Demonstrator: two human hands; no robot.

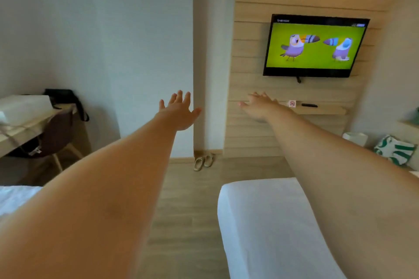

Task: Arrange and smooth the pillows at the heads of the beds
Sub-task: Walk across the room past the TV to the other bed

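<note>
Both my arms stretch straight out in front of me, toward the wall opposite the beds. My left hand (179,110) is open with fingers spread and holds nothing. My right hand (260,106) is also open and empty, slightly blurred. Below my right arm lies the foot end of a bed with a white sheet (267,222). A corner of a second white bed (15,197) shows at the lower left. No pillow at a bed head is in view.
A wall-mounted television (315,46) is on above a narrow wooden shelf (322,110). A desk (20,129) with a chair (56,136) stands at the left. Slippers (203,161) lie on the wooden floor by the wall. A green-and-white cushion (394,150) sits at the right.
</note>
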